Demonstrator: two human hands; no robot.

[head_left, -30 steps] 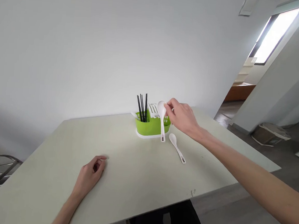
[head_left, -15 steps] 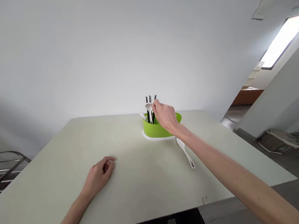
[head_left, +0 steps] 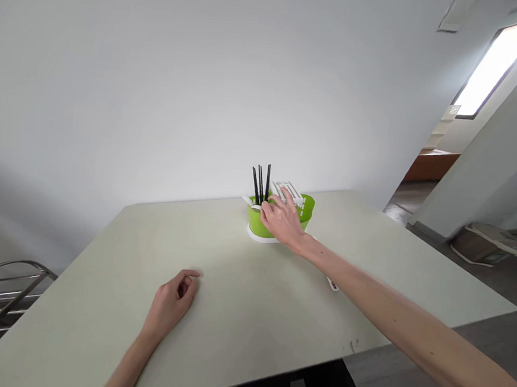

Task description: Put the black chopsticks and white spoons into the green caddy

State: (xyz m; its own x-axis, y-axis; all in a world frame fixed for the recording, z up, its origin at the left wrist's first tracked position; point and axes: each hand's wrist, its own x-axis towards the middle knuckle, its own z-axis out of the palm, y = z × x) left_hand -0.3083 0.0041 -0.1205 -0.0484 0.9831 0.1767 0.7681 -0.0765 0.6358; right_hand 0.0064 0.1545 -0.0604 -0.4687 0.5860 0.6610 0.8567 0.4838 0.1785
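My right hand (head_left: pixel 283 220) is at the front of a green cutlery holder (head_left: pixel 268 229) with a white base. Its thumb and forefinger pinch at a white spoon (head_left: pixel 256 207), which sits low in the left part of the holder; the other fingers are spread. Several black chopsticks (head_left: pixel 260 184) stand upright behind the spoon. Another white utensil (head_left: pixel 247 200) leans out over the left rim. My left hand (head_left: pixel 174 297) rests on the table, fingers loosely curled and apart, holding nothing. Beneath my right forearm pokes the handle end of a white rice paddle (head_left: pixel 332 284); the forearm hides the remainder.
A white slotted insert (head_left: pixel 288 191) stands up at the back of the holder. The pale table (head_left: pixel 231 310) meets a white wall (head_left: pixel 195 93) behind. Metal rack bars (head_left: pixel 3 310) are at the lower left, and a bin (head_left: pixel 487 244) stands on the floor at right.
My right hand has come down with the white spoon, which now sits lower in the holder. The white insert has come into view, and my forearm now covers most of the rice paddle.
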